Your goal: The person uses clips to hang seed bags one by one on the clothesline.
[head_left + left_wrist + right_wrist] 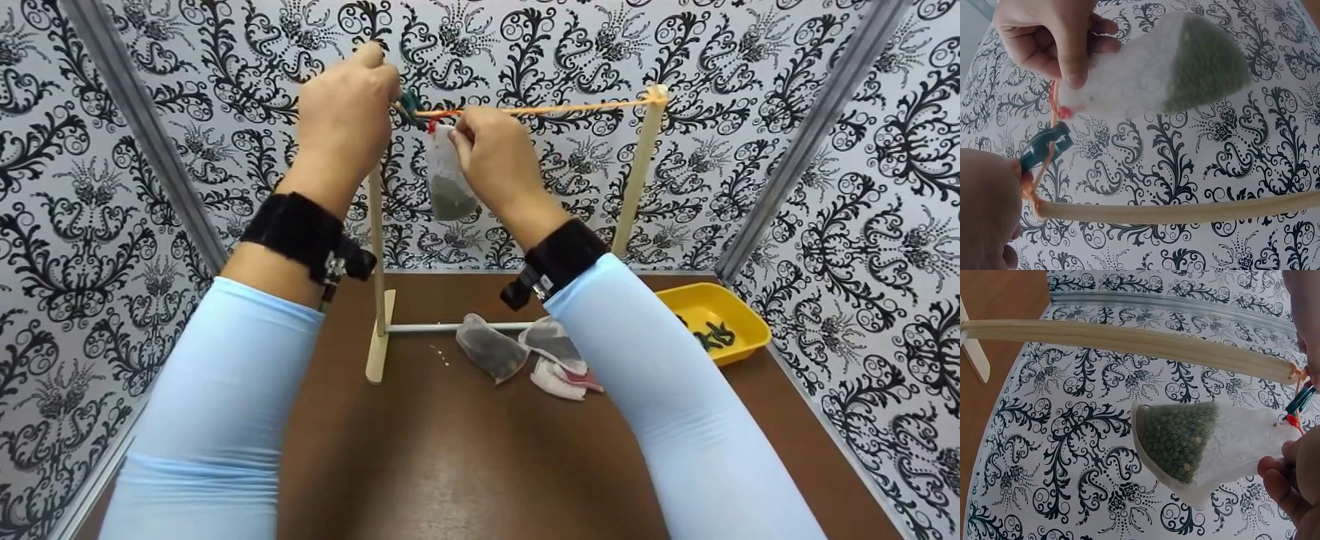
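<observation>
Right wrist cam: right hand is pinching the mesh bag, filled end dangling below those fingers; left hand grips a clip nearby. Probably light, floppy, tear-prone; I'd hold the unfilled neck.

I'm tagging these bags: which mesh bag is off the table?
The green-filled mesh bag pinched by the right hand, just below the orange cord; the other mesh bags lie on the brown table.
</observation>
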Tool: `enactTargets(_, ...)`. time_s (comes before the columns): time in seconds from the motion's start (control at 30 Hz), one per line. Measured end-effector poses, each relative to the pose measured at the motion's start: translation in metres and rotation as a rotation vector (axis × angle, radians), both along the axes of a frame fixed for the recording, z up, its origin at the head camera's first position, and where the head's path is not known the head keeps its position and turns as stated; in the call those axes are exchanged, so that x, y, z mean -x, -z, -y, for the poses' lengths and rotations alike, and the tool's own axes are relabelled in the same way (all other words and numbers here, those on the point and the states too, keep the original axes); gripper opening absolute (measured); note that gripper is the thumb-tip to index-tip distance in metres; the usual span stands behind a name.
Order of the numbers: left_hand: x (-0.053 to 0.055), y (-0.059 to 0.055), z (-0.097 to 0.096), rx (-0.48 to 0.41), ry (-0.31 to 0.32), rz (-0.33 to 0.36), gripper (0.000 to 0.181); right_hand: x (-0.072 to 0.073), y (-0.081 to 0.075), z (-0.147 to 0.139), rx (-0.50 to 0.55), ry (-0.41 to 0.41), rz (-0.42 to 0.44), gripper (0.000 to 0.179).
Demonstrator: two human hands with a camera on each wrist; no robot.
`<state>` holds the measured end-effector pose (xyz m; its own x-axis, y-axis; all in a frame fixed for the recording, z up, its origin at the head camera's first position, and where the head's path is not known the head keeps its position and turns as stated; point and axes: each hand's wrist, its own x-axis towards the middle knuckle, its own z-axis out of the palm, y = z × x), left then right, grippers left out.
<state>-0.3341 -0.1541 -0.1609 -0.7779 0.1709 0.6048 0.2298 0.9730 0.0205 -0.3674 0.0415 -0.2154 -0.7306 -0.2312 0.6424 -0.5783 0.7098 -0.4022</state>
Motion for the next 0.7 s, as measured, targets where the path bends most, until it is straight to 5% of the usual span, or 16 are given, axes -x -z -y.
enactTargets(0.3,-0.0006,0.0043,0.0029,-0.075,0.063,-0.076,0.027,0.0015,-0.0018,0.0087,0.009,0.004,-0.003,0.017)
enactTargets(0.7,-0.0037,0.0038,-0.0058,0.091,0.093,0.004,0.025,0.0017,0.0019,0.0074,0.150,-0.109,0.045,0.013)
